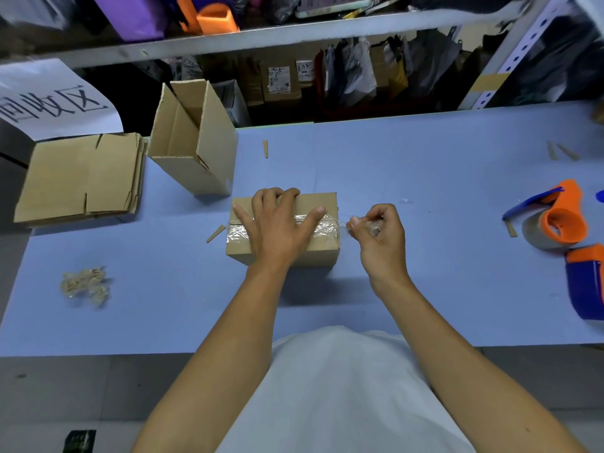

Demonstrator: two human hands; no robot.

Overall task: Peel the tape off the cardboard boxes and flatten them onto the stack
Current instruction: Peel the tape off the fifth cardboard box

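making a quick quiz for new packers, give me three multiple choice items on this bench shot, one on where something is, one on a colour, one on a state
1. Where does the stack of flattened boxes lie?
A. far left of the table
B. right, beside the tape dispenser
C. on the shelf

2. What colour is the core of the tape dispenser?
A. green
B. orange
C. white

3. What is the right hand doing?
A. resting flat on the table
B. pinching clear tape pulled off the sealed box
C. gripping the dispenser

Answers:
1 A, the stack sits at the table's left end by the open box.
2 B, the core is orange.
3 B, tape stretches from the box to its fingers while the left hand presses the box.
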